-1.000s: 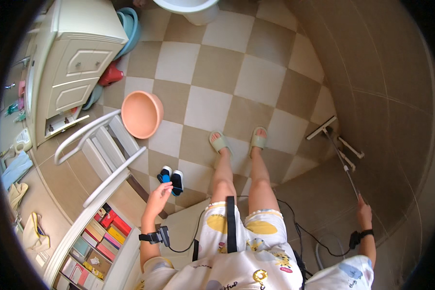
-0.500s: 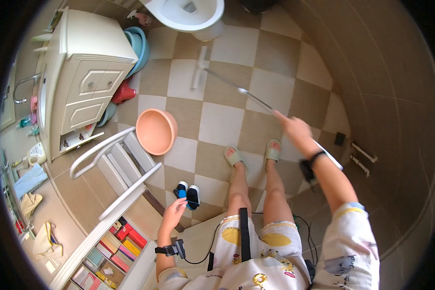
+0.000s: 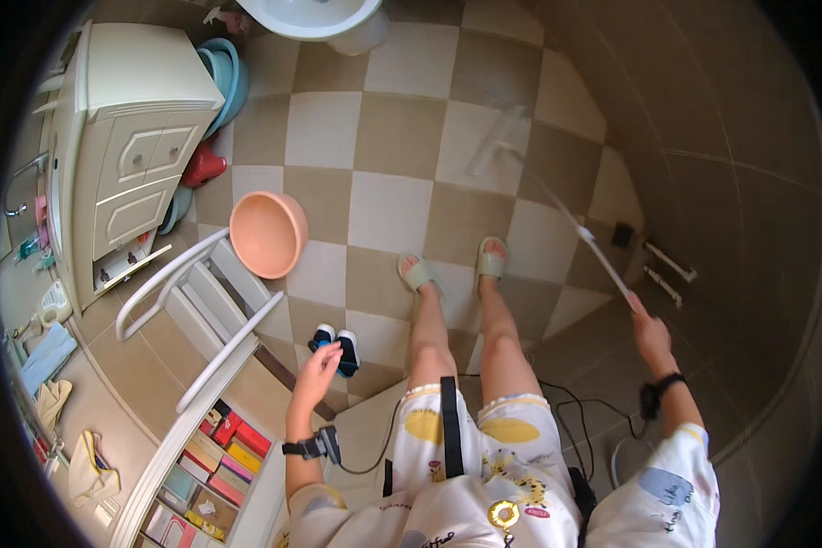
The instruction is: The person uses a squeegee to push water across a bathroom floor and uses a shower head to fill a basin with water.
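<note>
Shifted rightward since earlier frame: squeegee, extending forward-left from right hand | Fingers: closed round it, presumably for standing reach | Left hand: curled; cannot tell contents; dark shoes just beyond fingertips

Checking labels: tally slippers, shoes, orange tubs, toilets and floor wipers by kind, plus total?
Slippers: 2
Shoes: 2
Orange tub: 1
Toilet: 1
Floor wiper, in right hand: 1
Total: 7
</note>
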{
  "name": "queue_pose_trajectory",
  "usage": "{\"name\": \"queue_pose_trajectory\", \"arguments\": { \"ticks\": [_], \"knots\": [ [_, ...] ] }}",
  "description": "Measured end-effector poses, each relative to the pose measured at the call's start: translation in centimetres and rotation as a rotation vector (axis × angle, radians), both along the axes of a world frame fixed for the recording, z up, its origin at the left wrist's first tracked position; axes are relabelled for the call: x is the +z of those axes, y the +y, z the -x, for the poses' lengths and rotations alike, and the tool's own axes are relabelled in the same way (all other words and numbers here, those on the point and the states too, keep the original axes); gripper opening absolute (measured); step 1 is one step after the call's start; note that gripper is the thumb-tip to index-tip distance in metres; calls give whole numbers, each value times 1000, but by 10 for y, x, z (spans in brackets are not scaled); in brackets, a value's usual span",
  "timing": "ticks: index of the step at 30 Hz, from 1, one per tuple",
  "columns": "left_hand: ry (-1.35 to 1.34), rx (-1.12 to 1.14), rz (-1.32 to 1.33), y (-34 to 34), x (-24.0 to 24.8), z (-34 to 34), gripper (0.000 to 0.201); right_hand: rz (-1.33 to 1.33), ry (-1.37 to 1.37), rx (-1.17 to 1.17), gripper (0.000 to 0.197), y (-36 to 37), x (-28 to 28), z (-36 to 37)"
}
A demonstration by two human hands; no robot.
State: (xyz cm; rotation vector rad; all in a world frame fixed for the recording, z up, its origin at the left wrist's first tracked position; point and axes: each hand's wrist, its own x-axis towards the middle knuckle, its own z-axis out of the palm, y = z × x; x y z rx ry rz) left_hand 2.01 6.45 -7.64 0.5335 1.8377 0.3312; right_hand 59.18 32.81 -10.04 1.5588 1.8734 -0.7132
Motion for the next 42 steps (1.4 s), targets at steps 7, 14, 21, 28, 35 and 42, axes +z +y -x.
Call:
{"name": "queue_pose_trajectory", "arguments": {
  "ticks": [7,14,21,28,35,42],
  "knots": [
    [-65,-76,-49,46,-4,-21,32,85,-262,-92,45,-58,96,-203],
    [3,-120,-50,46,-2,-21,29,-53,-184,-88,42,-43,110,-175],
    [-8,-112,5,48,4,-23,28,-75,2,-264,39,13,69,-15],
    [9,-107,-35,40,10,-20,28,-149,412,-8,44,152,-72,192],
    [52,-70,67,34,24,-9,32,-162,359,58,39,185,-88,282],
    [25,-82,36,55,8,-8,31,-98,182,-70,45,54,-50,38]
  ]
}}
